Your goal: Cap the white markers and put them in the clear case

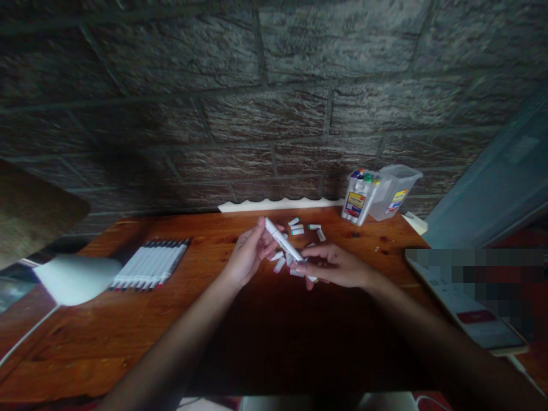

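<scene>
A white marker [284, 240] is held slantwise between my two hands above the table. The fingers of my left hand [250, 251] pinch its upper left end. My right hand [334, 265] grips the lower right end, with the fingertips closed around it. Several loose marker caps [297, 229], white with coloured ends, lie scattered on the wood behind and beneath the hands. Some of them are partly hidden by the marker and my fingers. To the left, a row of white markers with dark ends [149, 264] lies side by side.
A clear case of markers [358, 197] stands at the back right beside a clear plastic container [396, 191]. A tablet-like device [488, 325] lies at the right edge. A white lamp [79, 278] with a cord is on the left. Behind the wooden table [158, 325] rises a block wall [235, 120].
</scene>
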Motion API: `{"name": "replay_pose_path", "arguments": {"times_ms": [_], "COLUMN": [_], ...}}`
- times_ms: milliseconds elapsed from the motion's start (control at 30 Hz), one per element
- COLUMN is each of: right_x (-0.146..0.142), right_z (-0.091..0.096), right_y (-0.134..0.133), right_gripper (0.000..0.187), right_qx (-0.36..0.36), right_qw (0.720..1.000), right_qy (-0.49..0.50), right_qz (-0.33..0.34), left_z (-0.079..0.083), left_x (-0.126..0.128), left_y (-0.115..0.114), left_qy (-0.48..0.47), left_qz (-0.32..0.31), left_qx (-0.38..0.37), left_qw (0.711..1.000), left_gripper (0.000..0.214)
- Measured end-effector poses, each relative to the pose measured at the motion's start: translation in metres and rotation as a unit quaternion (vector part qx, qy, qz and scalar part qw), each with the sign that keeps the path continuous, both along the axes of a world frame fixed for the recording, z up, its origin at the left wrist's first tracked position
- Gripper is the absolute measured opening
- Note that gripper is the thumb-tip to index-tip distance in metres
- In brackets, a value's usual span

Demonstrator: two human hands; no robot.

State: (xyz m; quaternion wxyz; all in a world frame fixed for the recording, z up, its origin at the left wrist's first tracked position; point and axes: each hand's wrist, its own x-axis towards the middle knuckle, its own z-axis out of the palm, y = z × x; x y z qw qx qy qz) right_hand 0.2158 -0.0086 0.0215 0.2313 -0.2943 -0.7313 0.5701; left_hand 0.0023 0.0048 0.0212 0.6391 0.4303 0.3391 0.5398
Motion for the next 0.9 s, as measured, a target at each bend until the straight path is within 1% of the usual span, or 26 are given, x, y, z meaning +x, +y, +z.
{"name": "replay_pose_path", "arguments": {"times_ms": [67,133,267,367,500,533,600,667,700,733,833,900], "right_x": [-0.003,-0.004,-0.003,-0.003,-0.001,0.000,0.000,0.000,-0.001,-0.002,-0.006,-0.008], "right_z": [-0.004,-0.007,-0.007,-0.005,-0.006,-0.007,-0.007,-0.007,-0.007,-0.008,-0.008,-0.009], "right_y": [0.000,0.000,0.001,0.001,0.004,0.005,0.007,0.007,0.006,0.005,0.000,-0.002], "right_gripper": [0.036,0.036,0.036,0.034,0.033,0.033,0.032,0.030,0.030,0.029,0.028,0.028], "right_qx": [-0.010,-0.019,-0.027,-0.025,-0.002,0.001,-0.004,-0.017,-0.025,-0.031,-0.038,-0.043], "right_qw": [1.000,0.999,0.998,0.997,0.994,0.993,0.993,0.994,0.995,0.995,0.996,0.996], "right_qy": [0.011,0.026,0.051,0.076,0.091,0.091,0.089,0.086,0.085,0.084,0.083,0.081], "right_qz": [0.005,0.008,0.003,-0.015,-0.063,-0.070,-0.073,-0.060,-0.048,-0.034,0.001,0.000], "left_z": [0.000,0.000,-0.001,-0.003,-0.008,-0.009,-0.012,-0.014,-0.015,-0.014,-0.011,-0.008], "left_x": [-0.001,-0.003,-0.003,0.000,0.000,-0.001,-0.002,-0.002,-0.002,-0.002,-0.001,-0.001], "left_y": [0.001,0.002,0.003,0.002,0.001,0.001,0.002,0.003,0.002,0.002,-0.002,-0.004], "left_qy": [-0.020,-0.035,-0.035,0.002,0.071,0.084,0.110,0.136,0.144,0.147,0.160,0.185], "left_qz": [-0.032,-0.043,-0.005,0.000,-0.005,0.002,0.020,0.030,0.030,0.028,0.015,0.012], "left_qx": [-0.019,-0.027,-0.011,0.028,0.068,0.074,0.089,0.104,0.109,0.113,0.133,0.151], "left_qw": [0.999,0.998,0.999,1.000,0.995,0.994,0.990,0.985,0.983,0.982,0.978,0.971], "left_gripper": [0.055,0.053,0.037,0.035,0.032,0.033,0.047,0.058,0.058,0.054,0.030,0.026]}}
